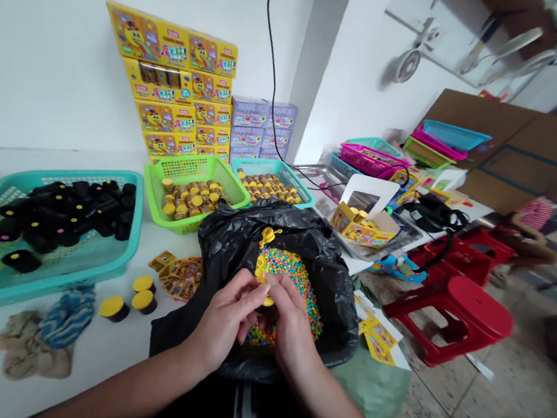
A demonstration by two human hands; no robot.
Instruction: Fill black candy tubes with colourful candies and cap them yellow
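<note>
My left hand and my right hand meet over a tub lined with a black plastic bag. Both are closed, thumbs and fingertips together around a small yellow cap, which the fingers partly hide. Beneath them lie many small coloured balls in pink, blue, green and orange. More yellow plastic pieces rest on the balls and against the bag just beyond my fingers. To the left, three black cups with yellow lids stand on the white table beside printed cards.
A teal basket holds black containers. Green and turquoise baskets hold yellow-capped jars. Yellow boxes and purple boxes are stacked behind. Cloths lie front left. Red stools stand at right; a person sits beyond.
</note>
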